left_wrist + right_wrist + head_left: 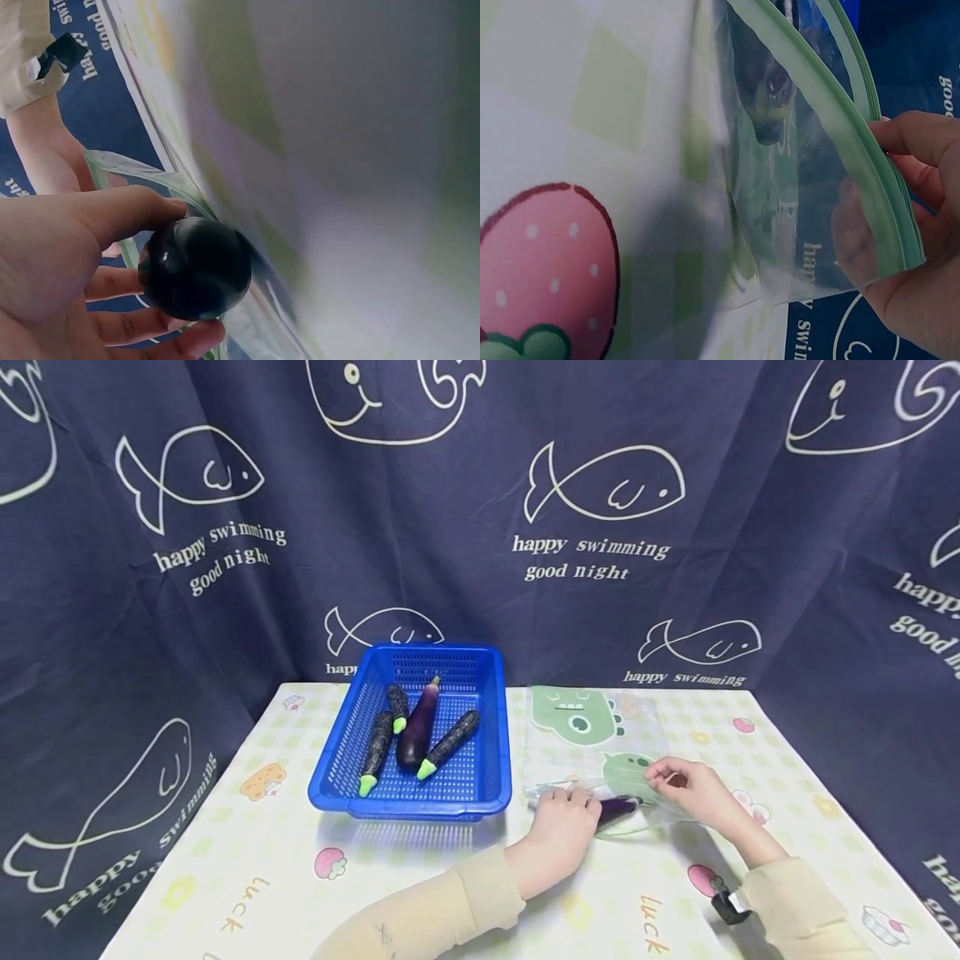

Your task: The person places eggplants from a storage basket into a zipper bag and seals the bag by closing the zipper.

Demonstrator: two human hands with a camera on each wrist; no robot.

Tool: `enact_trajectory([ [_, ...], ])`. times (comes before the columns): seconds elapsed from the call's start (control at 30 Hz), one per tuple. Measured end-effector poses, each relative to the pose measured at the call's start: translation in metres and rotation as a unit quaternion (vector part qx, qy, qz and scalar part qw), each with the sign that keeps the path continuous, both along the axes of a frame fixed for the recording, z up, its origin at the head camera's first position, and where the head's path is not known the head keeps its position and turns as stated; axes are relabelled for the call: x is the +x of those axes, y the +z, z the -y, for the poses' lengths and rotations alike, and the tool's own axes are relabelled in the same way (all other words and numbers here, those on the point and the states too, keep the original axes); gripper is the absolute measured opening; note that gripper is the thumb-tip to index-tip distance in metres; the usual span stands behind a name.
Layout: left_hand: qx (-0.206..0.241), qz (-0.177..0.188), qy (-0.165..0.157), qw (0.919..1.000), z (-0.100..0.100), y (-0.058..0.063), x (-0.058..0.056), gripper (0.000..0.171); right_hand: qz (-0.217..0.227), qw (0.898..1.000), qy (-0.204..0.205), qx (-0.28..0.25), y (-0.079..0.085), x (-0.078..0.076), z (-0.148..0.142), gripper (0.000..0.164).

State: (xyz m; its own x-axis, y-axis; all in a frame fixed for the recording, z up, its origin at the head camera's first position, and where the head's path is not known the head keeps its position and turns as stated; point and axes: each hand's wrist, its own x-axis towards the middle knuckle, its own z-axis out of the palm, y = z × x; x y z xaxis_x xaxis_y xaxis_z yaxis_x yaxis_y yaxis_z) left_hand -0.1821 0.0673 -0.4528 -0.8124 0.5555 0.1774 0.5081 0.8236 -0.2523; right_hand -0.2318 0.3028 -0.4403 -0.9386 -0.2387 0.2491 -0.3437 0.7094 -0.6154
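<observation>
Beside the basket, a clear zip bag [551, 760] printed with green cartoon figures lies on the table, its mouth toward me. My left hand [558, 835] grips a dark purple eggplant [618, 808], whose far part lies within the bag's mouth. Seen from the left wrist, the eggplant's rounded, glossy end [196, 270] sits between thumb and fingers. My right hand [697, 793] pinches the bag's edge near its right corner. In the right wrist view, the green zip strip [855, 150] passes between thumb and fingers, with the mouth parted.
A blue perforated basket [408, 807] stands left of the bag. Inside lie a large purple eggplant [417, 735] and three slender blackish ones with green ends, one being the right-hand slender eggplant [450, 743]. Behind the patterned tablecloth [300, 860] hangs a navy curtain [450, 527].
</observation>
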Motion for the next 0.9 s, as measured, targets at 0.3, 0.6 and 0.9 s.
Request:
enact_trajectory([
  [0.3, 0.04, 0.024, -0.019, 0.9987, 0.022, 0.001, 0.011, 0.039, -0.008, 1.0, 0.003, 0.004, 0.002, 0.001, 0.002, 0.007],
  [0.6, 0.09, 0.062, -0.032, 0.9935, 0.035, 0.0, 0.02, 0.058, -0.01, 1.0, 0.007, -0.007, 0.002, 0.003, 0.002, 0.008],
  [0.9, 0.125, 0.054, -0.042, 0.9898, 0.037, -0.003, 0.021, 0.044, -0.009, 1.0, 0.002, -0.005, 0.0, 0.003, 0.0, 0.009],
])
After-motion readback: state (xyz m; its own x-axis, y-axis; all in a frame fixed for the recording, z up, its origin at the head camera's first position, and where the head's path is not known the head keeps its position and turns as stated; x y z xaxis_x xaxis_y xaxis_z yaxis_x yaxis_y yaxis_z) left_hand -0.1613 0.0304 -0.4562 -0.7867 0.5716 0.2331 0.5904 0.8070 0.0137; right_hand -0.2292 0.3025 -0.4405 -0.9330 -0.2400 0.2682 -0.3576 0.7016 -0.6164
